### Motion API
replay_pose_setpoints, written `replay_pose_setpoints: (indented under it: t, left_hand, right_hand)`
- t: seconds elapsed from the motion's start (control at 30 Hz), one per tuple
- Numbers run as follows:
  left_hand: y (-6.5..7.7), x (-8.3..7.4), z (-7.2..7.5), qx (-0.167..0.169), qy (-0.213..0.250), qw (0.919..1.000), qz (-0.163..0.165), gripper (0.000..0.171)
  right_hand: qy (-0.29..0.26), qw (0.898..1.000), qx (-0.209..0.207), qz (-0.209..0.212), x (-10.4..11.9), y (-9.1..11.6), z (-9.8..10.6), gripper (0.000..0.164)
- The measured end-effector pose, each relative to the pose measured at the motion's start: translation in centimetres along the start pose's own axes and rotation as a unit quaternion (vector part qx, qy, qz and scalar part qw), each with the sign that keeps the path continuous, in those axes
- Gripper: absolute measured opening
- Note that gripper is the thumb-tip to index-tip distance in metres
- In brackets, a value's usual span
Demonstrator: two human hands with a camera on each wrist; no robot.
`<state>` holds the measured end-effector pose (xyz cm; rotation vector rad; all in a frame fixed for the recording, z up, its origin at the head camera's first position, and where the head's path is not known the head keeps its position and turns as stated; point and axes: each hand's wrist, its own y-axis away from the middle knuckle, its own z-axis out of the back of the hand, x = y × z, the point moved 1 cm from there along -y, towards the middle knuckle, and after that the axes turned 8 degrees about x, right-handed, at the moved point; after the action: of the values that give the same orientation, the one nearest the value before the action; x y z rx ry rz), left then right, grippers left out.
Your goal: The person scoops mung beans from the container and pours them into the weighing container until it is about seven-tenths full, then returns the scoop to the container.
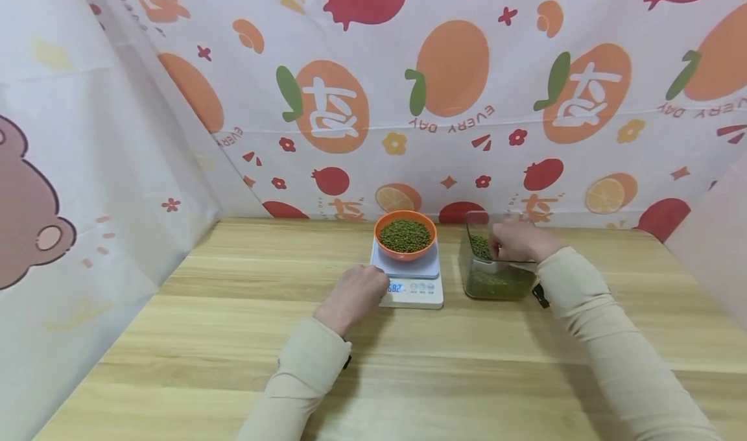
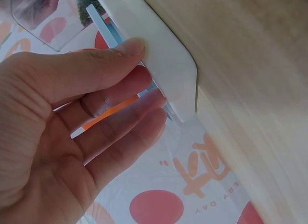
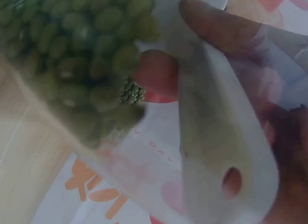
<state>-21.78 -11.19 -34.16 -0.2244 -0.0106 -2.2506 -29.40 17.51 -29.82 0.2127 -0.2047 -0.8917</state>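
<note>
My left hand (image 1: pixel 357 293) is at the left front corner of a white kitchen scale (image 1: pixel 428 299). In the left wrist view its thumb and fingertips hold the edge of the scale. An orange bowl (image 1: pixel 406 255) filled with green mung beans (image 1: pixel 405 235) stands on the scale's platform. The lit display (image 1: pixel 395 288) is partly covered by the hand. Inside a clear container (image 1: pixel 475 284) to the right, my right hand (image 1: pixel 521 239) grips a white spoon (image 3: pixel 216 137) by its flat handle, which has a hole. The spoon's far end is hidden. More mung beans (image 3: pixel 72 56) lie in the container.
The wooden table (image 1: pixel 245 305) carries the scale and container side by side near its back edge. A fruit-printed cloth (image 1: pixel 385 136) hangs right behind them, and another cloth (image 1: pixel 117 168) closes off the left side.
</note>
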Motion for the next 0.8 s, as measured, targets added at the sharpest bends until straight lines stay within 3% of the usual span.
replay_pose_setpoints:
  t: [0.2, 0.43, 0.8]
  left_hand:
    - [0.09, -0.01, -0.02, -0.007, 0.003, 1.0, 0.004, 0.016]
    - [0.08, -0.05, -0.05, -0.013, 0.009, 0.9999, -0.002, 0.015]
    - [-0.01, -0.1, -0.07, -0.012, 0.008, 0.9999, 0.001, 0.018]
  right_hand:
    - [-0.021, 1.0, -0.016, 0.007, -0.45, -0.28, -0.48, 0.023]
    - [-0.071, 0.997, 0.019, 0.01, -0.77, -0.05, -0.76, 0.019]
    - [-0.073, 0.997, 0.01, 0.014, -0.92, 0.2, -1.03, 0.019]
